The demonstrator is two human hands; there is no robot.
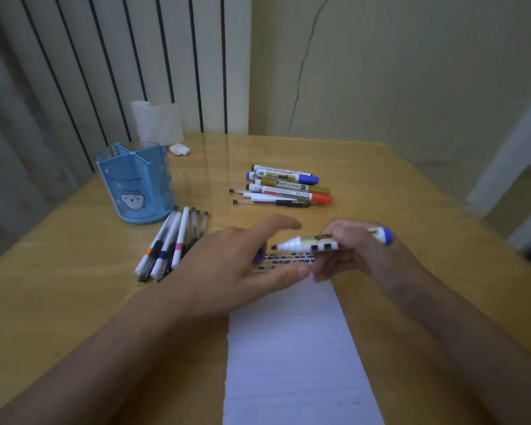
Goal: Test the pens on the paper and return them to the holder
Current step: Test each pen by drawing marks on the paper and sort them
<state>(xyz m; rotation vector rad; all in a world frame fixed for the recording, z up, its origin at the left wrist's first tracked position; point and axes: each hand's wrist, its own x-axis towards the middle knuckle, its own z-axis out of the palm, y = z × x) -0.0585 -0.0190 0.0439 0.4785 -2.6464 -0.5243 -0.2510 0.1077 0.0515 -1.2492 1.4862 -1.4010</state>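
My right hand (359, 250) grips an uncapped white marker (307, 244) with a blue rear end. The marker lies level, its dark tip pointing left just above the top of the white lined paper (292, 348). Several coloured test marks (288, 260) run across the paper's top edge. My left hand (236, 268) is over the paper's upper left corner, and a small blue-purple cap (259, 255) shows between its thumb and fingers. The blue pen holder (135, 185) with a cartoon face stands upright at the left; no pens show in it.
Several thin gel pens (172, 240) lie fanned out just below the holder. A pile of thick markers and pens (285, 187) lies at the table's middle. A tissue roll (157, 122) and a crumpled tissue (180, 149) sit at the back, near the wall.
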